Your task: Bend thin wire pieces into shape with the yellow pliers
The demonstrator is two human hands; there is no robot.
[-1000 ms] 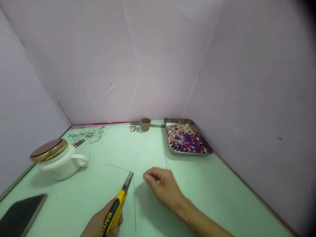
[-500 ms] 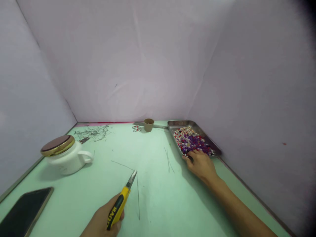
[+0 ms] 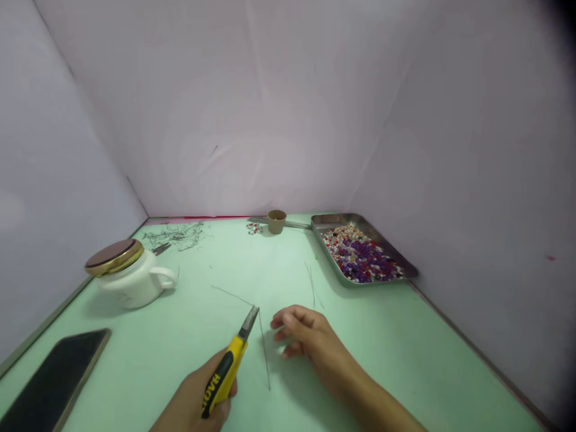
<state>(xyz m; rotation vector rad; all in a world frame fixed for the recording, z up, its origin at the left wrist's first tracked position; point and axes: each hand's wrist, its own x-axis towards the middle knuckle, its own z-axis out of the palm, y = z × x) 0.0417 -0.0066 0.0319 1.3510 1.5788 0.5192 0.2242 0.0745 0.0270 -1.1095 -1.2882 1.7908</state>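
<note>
My left hand (image 3: 198,390) is closed around yellow-and-black pliers (image 3: 227,375), whose jaws point up and away. At the jaw tips a thin bent wire (image 3: 264,354) is gripped; one leg runs toward me and the other wire leg (image 3: 231,294) reaches to the far left. Just right of the wire, apart from it, is my right hand (image 3: 310,339), its thumb brought against the curled fingers. Anything pinched there is too small to make out. A metal tray (image 3: 335,267) of small mixed beads (image 3: 364,258) lies beyond it, to the right.
Two loose wires (image 3: 312,285) lie before the tray. At the back are a small brown cup (image 3: 276,222), a beaded piece (image 3: 254,228) and a wire pile (image 3: 180,235). A lidded white mug (image 3: 135,279) and a phone (image 3: 56,378) stand left. Walls enclose the table.
My right hand has left the bead tray and come back toward me and left, beside the wire. The left hand keeps its hold on the pliers; the view has shifted slightly.
</note>
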